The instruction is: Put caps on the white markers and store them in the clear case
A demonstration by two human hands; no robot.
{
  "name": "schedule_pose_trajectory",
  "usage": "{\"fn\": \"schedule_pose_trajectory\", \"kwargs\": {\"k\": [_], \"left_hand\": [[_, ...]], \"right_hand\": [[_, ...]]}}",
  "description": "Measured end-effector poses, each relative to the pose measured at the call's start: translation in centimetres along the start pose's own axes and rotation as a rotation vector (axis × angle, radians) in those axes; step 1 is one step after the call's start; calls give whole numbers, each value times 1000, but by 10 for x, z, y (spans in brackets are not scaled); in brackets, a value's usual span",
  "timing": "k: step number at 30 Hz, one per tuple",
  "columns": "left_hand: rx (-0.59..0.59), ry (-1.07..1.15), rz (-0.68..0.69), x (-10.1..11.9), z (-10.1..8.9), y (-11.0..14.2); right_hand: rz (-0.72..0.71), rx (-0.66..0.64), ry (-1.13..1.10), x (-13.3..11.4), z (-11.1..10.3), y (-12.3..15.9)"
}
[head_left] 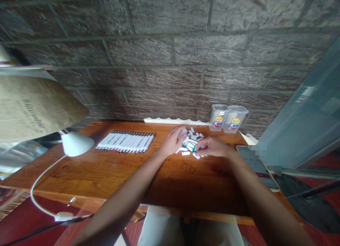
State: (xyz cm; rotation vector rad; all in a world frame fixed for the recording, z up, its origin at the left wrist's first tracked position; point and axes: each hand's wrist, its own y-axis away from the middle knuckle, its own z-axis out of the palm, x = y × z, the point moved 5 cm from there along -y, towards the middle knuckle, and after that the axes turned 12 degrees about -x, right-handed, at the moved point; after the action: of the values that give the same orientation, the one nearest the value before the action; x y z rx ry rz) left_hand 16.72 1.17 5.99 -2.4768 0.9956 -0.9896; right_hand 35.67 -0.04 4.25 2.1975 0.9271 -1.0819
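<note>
A loose pile of small white tubes with coloured ends [191, 142] lies on the wooden desk, too small to tell their exact kind. My left hand [175, 140] cups the left side of the pile with its fingers apart, touching the tubes at its edge. From the right, my right hand [212, 147] reaches into the pile. Its fingers are curled and pressed together among the tubes, and whatever they hold is hidden. Left of the pile, several white markers [126, 141] lie side by side in a neat row.
Two clear plastic containers [235, 120] with labels stand at the back right by the brick wall [159, 76]. A tablet [256, 166] lies on the desk's [183, 182] right edge. A lamp with a paper-like shade [37, 108] and white base [77, 144] occupies the left.
</note>
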Motion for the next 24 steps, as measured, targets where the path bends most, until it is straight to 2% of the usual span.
{"fn": "schedule_pose_trajectory", "kwargs": {"k": [3, 6, 10, 12, 17, 24], "left_hand": [[-214, -61, 128, 4, 17, 0], [-295, -58, 157, 4, 25, 2], [-301, -37, 141, 3, 26, 2], [-266, -53, 137, 1, 24, 1], [-161, -113, 46, -6, 16, 0], [-250, -94, -54, -7, 19, -1]], "right_hand": [[-1, 67, 38, 4, -2, -3], [12, 214, 128, 9, -9, -4], [3, 383, 246, 9, -17, -3], [-9, 446, 291, 8, -18, -3], [-11, 454, 397, 4, -12, -8], [38, 482, 453, 3, -12, -8]]}}
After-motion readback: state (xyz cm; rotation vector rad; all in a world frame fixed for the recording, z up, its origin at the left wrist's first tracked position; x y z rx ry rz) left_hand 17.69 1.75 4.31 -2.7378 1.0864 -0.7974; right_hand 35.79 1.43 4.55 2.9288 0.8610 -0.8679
